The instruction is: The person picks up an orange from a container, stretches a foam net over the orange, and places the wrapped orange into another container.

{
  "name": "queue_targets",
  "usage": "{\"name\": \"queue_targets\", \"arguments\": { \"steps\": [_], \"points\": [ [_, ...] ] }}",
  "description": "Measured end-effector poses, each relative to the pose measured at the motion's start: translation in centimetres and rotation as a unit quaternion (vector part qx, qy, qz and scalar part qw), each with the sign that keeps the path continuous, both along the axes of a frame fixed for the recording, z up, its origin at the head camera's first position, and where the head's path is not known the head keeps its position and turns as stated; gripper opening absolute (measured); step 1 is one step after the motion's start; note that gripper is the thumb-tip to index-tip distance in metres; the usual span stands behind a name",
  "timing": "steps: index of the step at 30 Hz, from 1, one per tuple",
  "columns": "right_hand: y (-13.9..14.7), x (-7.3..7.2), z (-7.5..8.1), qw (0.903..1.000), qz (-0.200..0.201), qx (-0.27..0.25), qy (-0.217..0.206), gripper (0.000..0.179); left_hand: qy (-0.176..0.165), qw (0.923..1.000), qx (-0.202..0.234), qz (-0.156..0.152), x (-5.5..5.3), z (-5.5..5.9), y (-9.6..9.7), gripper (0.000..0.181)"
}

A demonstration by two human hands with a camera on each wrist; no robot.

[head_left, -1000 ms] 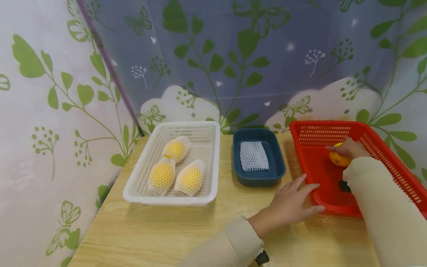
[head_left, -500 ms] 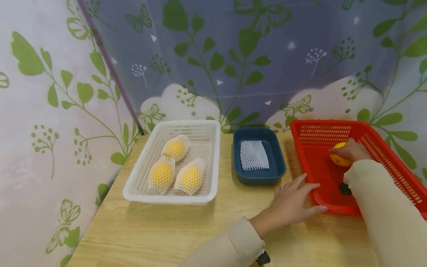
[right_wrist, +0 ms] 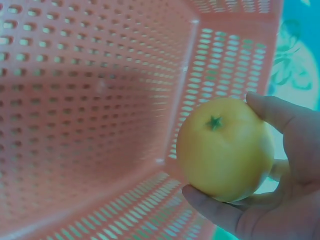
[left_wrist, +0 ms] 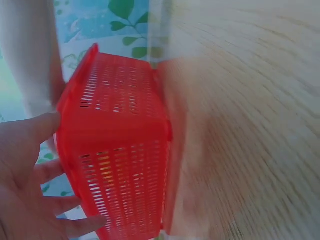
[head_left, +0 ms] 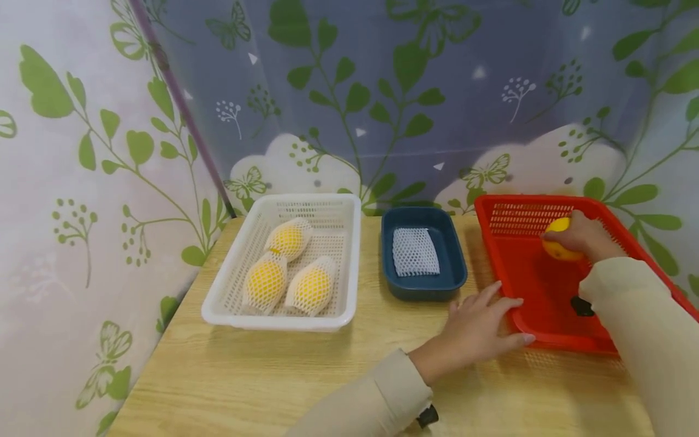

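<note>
My right hand grips a round yellow orange inside the red basket, toward its back. In the right wrist view, thumb and fingers curl round the orange, and its green star-shaped stem end shows. It is held above the basket floor. My left hand lies spread at the basket's near left corner. In the left wrist view, the straight fingers of the left hand touch the red basket's rim and outer side.
At the left stands a white basket with three yellow fruits in foam nets. Between the baskets is a dark blue tray with a flat white foam net in it. All stand on a wooden table before a leaf-patterned curtain.
My right hand has lifted the orange slightly off the basket floor and moved a little right and back. The left hand stays at the basket's corner.
</note>
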State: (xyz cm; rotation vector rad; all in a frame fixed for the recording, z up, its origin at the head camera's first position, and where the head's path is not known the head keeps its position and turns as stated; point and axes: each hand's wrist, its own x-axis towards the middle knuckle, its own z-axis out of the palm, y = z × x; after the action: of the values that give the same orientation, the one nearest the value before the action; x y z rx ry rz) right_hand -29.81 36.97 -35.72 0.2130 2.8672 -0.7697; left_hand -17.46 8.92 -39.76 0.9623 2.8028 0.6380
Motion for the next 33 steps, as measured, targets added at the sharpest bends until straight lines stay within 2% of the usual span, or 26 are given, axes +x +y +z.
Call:
{"name": "queue_targets", "arguments": {
  "steps": [4, 8, 12, 18, 20, 26, 29, 31, 33],
  "points": [
    [-0.9, 0.2, 1.1, 0.9984, 0.023, 0.038, 0.036, 0.089, 0.031, 0.9994, -0.016, -0.007, -0.3, -0.6, -0.1, 0.062],
    [-1.6, 0.6, 2.1, 0.9952, 0.04, 0.06, 0.066, 0.084, 0.037, 0.9991, -0.018, -0.012, -0.5, -0.8, -0.1, 0.061],
    [-2.5, 1.1, 3.0, 0.9922, 0.054, 0.06, 0.095, 0.083, 0.032, 0.9992, -0.021, -0.014, -0.6, -0.7, -0.2, 0.06],
    [-4.5, 2.3, 4.1, 0.9861, 0.09, 0.047, 0.132, 0.082, 0.074, 0.9962, -0.037, -0.029, -0.7, -0.4, -0.8, 0.057],
    [-5.2, 2.9, 4.5, 0.9849, 0.096, 0.046, 0.137, 0.083, 0.074, 0.9964, -0.032, -0.029, -0.9, -0.3, -1.2, 0.058],
    [-7.5, 4.8, 4.9, 0.9805, 0.117, 0.029, 0.155, 0.084, 0.03, 0.9993, 0.014, -0.016, -1.6, 0.1, -2.8, 0.058],
    [-8.8, 5.8, 4.9, 0.9766, 0.132, 0.018, 0.169, 0.084, 0.018, 0.9982, 0.056, -0.009, -2.1, 0.6, -4.0, 0.059],
    [-9.8, 6.6, 4.8, 0.9742, 0.137, 0.007, 0.179, 0.084, -0.004, 0.9947, 0.102, 0.001, -2.5, 1.0, -4.9, 0.06],
    [-10.7, 7.3, 4.7, 0.9711, 0.141, 0.0, 0.193, 0.082, -0.039, 0.9861, 0.161, 0.01, -3.0, 1.3, -5.7, 0.06]
  ]
}}
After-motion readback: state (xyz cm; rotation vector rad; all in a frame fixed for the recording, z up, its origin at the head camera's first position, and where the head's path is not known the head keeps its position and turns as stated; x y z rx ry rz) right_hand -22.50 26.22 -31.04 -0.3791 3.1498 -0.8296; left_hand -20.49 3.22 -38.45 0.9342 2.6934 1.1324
